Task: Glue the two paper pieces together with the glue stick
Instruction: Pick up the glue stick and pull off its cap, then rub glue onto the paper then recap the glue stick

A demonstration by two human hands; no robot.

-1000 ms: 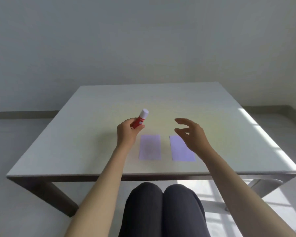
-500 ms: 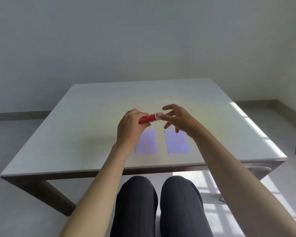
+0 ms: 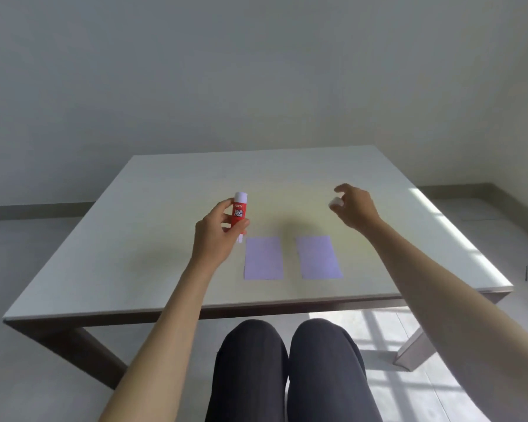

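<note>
My left hand (image 3: 215,236) grips a red glue stick (image 3: 238,213) upright above the table, its pale tip bare at the top. My right hand (image 3: 355,208) hovers to the right, pinching the small white cap (image 3: 336,202) between its fingertips. Two lilac paper rectangles lie flat side by side near the front edge: the left paper (image 3: 263,258) just right of my left hand, the right paper (image 3: 318,257) below and left of my right hand. The papers are apart and neither hand touches them.
The white table (image 3: 134,239) stands against a plain wall; its front edge runs just above my knees (image 3: 287,360). Sunlight falls on the table's right side and on the floor (image 3: 409,345) at the right.
The hands met at the glue stick half a second ago. Now they are apart: my right hand has moved right with the cap, and my left hand has turned the stick upright.
</note>
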